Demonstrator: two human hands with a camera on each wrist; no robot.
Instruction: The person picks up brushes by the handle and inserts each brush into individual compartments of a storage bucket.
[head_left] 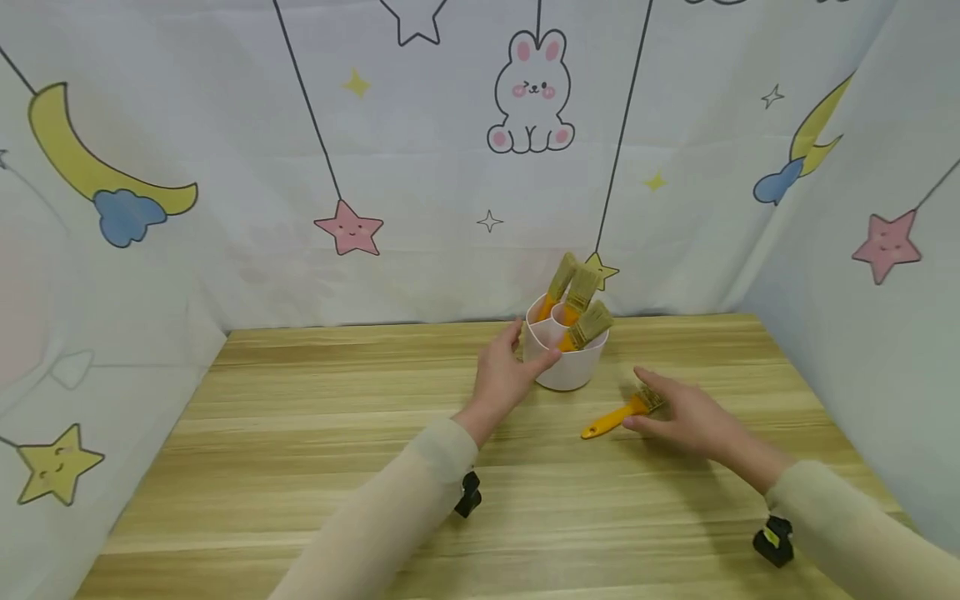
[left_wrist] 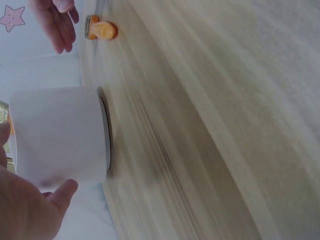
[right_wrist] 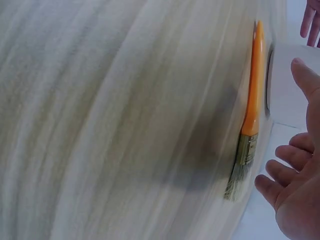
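Observation:
A white divided brush holder (head_left: 562, 373) stands upright on the wooden table, with several orange-handled paintbrushes (head_left: 581, 287) in it, bristles up. My left hand (head_left: 502, 375) holds its left side, thumb across the front near the rim and fingers round the side. In front of the holder, to its right, another paintbrush (head_left: 611, 419) lies on the table, handle toward the left. My right hand (head_left: 693, 417) hovers at its bristle end, thumb and fingers spread. The right wrist view shows a gap between that hand and the lying paintbrush (right_wrist: 254, 95).
A white curtain (head_left: 420, 167) printed with stars, moons and a rabbit hangs behind the table (head_left: 337, 417) and at both sides. The holder stands near the table's back edge. A small black device (head_left: 774, 542) is on the right wrist, with another (head_left: 468, 494) at the left.

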